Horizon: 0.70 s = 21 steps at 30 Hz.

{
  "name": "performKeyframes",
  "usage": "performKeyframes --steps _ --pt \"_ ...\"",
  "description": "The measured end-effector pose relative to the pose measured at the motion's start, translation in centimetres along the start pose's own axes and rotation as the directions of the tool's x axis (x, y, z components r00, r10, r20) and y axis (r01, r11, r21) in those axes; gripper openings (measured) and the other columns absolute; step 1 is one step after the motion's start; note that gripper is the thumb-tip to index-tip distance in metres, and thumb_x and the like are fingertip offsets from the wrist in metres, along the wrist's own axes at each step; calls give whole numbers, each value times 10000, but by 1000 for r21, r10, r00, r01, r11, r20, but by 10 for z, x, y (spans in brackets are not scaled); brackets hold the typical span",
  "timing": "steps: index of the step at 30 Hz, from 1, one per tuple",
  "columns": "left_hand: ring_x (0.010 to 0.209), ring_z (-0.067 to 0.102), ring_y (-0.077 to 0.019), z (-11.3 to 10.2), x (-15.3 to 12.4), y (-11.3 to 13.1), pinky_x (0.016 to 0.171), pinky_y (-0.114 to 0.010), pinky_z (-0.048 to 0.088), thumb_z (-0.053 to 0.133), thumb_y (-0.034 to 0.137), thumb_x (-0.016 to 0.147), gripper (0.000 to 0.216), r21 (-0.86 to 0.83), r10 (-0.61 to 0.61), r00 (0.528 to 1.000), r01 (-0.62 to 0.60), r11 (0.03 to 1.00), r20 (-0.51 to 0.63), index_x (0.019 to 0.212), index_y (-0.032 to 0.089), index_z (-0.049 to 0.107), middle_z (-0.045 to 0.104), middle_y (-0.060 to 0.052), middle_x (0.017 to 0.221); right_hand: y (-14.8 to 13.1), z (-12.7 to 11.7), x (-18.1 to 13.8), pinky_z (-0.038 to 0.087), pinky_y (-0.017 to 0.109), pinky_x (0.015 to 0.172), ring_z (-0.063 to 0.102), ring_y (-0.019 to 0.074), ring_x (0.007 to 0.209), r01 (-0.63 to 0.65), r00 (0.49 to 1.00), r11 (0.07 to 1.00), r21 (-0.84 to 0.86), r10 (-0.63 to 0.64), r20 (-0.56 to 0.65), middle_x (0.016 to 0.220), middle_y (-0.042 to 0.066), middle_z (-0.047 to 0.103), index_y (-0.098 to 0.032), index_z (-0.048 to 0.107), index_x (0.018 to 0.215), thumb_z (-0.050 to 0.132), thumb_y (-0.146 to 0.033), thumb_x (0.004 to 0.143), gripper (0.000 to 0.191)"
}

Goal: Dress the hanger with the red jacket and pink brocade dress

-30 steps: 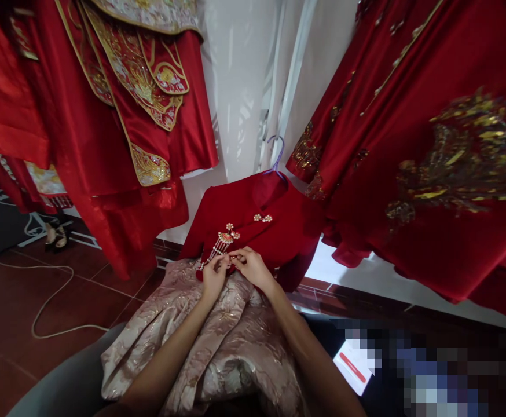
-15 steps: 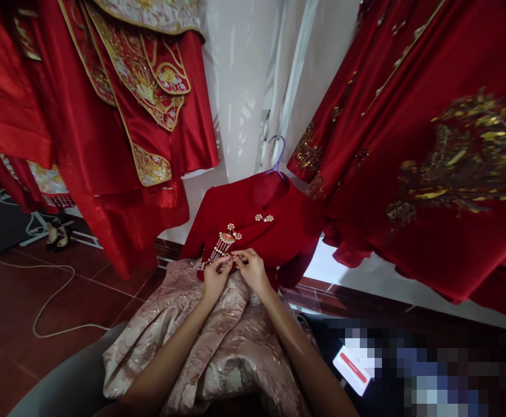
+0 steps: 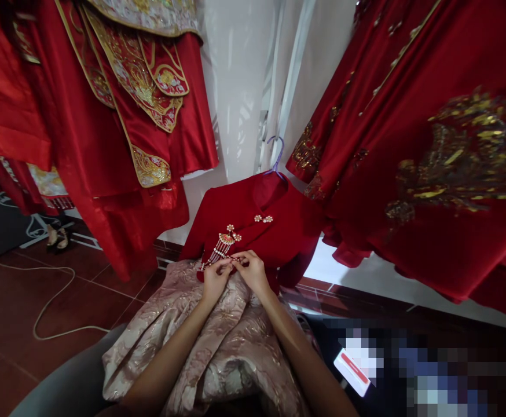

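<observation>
A red velvet jacket (image 3: 274, 243) on a purple hanger (image 3: 277, 156) lies propped in front of me, its lower part over my lap. Flower-shaped pearl fasteners (image 3: 263, 219) sit near its collar. Lower on its front is a fan-shaped beaded ornament (image 3: 227, 238) with hanging bead strings. Just below that, my left hand (image 3: 216, 279) and my right hand (image 3: 252, 271) meet, fingertips pinched on a small beaded fastening (image 3: 235, 259) at the jacket's front. Fingers partly hide this fastening. Pink brocade fabric (image 3: 218, 341) with a shiny pattern covers my lap under both forearms.
Red embroidered garments hang at the left (image 3: 149, 104) and right (image 3: 409, 231). A white door or wall panel (image 3: 235, 87) stands behind. A pale cable (image 3: 53, 301) and a pair of shoes (image 3: 57, 237) are on the tiled floor. A lit phone screen (image 3: 352, 370) shows at lower right.
Almost nothing differs. My fingertips stay together at the same spot on the jacket, with only a very slight shift of the view.
</observation>
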<state>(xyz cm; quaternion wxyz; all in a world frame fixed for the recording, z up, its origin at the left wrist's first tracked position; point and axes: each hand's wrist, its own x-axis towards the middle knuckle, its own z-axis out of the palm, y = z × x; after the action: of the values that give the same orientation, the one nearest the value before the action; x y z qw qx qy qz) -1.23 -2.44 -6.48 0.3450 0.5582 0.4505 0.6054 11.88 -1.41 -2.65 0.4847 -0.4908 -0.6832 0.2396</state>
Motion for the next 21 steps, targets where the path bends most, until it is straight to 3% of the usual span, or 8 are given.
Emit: performKeyframes --steps 5,14,21 --pt "832 669 -192 1 -1 3 811 -348 530 615 278 747 208 25 10 1000 -10 1000 16 887 151 702 716 -78 897 4 2 1 482 275 664 578 141 679 -55 998 998 33 55 13 842 33 594 -191 649 812 594 -210 693 133" --pt "836 650 -157 7 -9 -7 788 -303 527 554 81 665 335 69 87 993 -93 993 84 982 154 636 688 -47 960 11 23 -7 454 325 757 540 178 777 -30 993 990 -139 13 -116 847 33 493 -198 490 792 535 -180 693 110" --pt "792 621 -150 0 -10 -1 731 -282 507 569 249 790 231 248 158 987 -151 957 -7 1005 176 612 651 -49 894 5 0 1 466 275 665 542 130 703 1 993 996 -93 10 120 886 33 543 -182 561 890 601 -206 694 201"
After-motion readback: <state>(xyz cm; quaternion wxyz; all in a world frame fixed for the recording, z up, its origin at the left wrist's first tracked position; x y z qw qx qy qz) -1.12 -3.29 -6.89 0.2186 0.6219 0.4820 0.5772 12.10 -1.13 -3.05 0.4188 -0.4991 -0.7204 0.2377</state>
